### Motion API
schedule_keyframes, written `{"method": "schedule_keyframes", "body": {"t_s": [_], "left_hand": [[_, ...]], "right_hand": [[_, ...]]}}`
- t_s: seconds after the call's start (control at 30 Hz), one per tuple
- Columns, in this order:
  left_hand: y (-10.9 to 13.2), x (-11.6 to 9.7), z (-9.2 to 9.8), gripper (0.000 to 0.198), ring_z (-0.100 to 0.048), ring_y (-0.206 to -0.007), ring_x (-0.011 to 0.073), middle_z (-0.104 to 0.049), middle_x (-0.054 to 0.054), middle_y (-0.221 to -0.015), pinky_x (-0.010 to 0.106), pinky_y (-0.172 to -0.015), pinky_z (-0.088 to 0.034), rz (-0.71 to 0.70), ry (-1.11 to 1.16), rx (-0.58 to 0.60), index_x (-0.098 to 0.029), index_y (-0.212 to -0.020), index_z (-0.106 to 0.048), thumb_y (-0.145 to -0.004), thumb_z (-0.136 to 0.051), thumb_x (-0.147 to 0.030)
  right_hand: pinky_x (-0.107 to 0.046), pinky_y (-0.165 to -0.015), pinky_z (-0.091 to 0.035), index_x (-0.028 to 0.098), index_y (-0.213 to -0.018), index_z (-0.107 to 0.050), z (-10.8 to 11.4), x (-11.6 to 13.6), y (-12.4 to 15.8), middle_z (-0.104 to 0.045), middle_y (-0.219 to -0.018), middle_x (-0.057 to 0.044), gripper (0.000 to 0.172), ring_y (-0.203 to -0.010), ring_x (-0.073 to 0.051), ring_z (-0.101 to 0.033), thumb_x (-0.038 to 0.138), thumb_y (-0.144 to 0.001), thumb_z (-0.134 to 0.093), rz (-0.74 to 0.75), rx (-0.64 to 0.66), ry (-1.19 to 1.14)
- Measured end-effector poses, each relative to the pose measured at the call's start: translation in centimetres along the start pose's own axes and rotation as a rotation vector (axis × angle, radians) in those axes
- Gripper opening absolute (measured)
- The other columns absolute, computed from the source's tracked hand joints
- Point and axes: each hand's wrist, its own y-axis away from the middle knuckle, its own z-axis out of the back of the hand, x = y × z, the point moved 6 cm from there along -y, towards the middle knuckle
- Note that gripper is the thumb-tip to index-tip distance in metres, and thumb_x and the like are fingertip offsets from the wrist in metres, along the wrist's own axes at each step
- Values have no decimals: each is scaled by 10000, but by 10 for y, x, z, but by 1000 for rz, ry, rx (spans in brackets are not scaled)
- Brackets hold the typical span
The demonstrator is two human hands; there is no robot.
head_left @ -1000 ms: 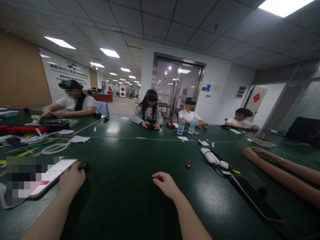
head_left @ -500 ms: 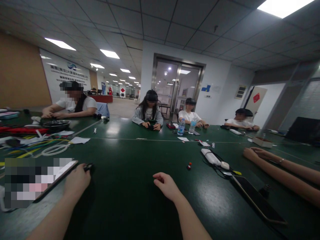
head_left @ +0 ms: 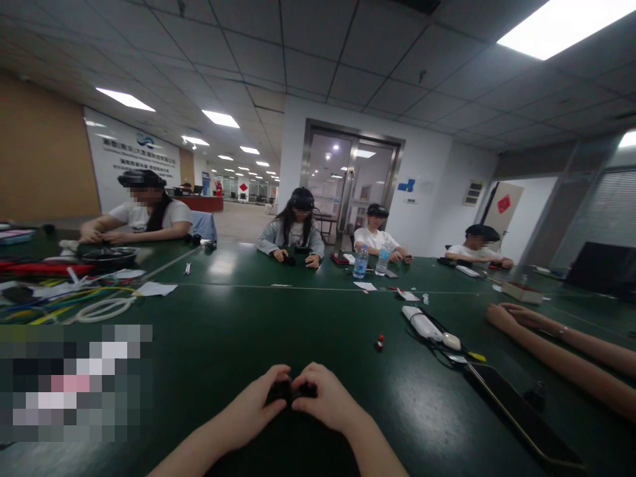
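Observation:
My left hand [head_left: 253, 405] and my right hand [head_left: 325, 397] meet low at the middle of the dark green table [head_left: 238, 318]. Both have curled fingers that pinch a small black object [head_left: 287, 391] between them. Its shape is mostly hidden by my fingers. A tiny red-and-black piece [head_left: 380, 342] lies on the table ahead and to the right of my hands.
A blurred-out phone area [head_left: 69, 381] lies left. Coloured cables and a white ring [head_left: 102, 309] sit far left. A white power strip [head_left: 422, 323] and dark tablet [head_left: 521, 411] lie right, near a neighbour's forearms [head_left: 556, 351]. Several people sit across; two water bottles [head_left: 370, 260] stand there.
My left hand has come in from beside the phone, carrying the small black object to the middle. My right hand closed in to meet it. The view tipped slightly.

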Motion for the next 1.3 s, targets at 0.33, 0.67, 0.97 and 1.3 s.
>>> {"method": "schedule_keyframes", "body": {"t_s": [0.33,0.67,0.97,1.3], "left_hand": [[0,-1,0,517,-412,-1177,183,-486,32,-1256,334,-1010,-301,28,2,12,-236,-1231,-365,-741,-510,-311],[0,1,0,532,-411,-1178,184,-484,31,-1257,335,-1010,-300,38,-13,7,-240,-1241,-358,-741,-518,-323],[-4,5,-2,499,-432,-1158,183,-498,40,-1238,339,-1002,-312,-8,-7,-14,-240,-1213,-390,-737,-515,-325],[1,-11,2,476,-443,-1143,172,-510,21,-1224,319,-987,-330,12,-39,15,-237,-1202,-409,-741,-511,-297]], "right_hand": [[-286,-789,-364,251,-882,-624,-1,4,2,-533,-945,-4,216,-926,-172,-476,291,-671,-618,9,-9,57],[-279,-779,-362,264,-900,-617,0,3,3,-527,-961,8,223,-927,-165,-472,305,-681,-609,0,4,71],[-282,-804,-353,261,-894,-624,0,4,2,-532,-962,3,217,-942,-167,-465,307,-682,-608,14,0,85],[-302,-770,-383,236,-826,-630,5,3,-2,-564,-886,-5,184,-871,-172,-506,313,-659,-625,75,-103,-93]]}}
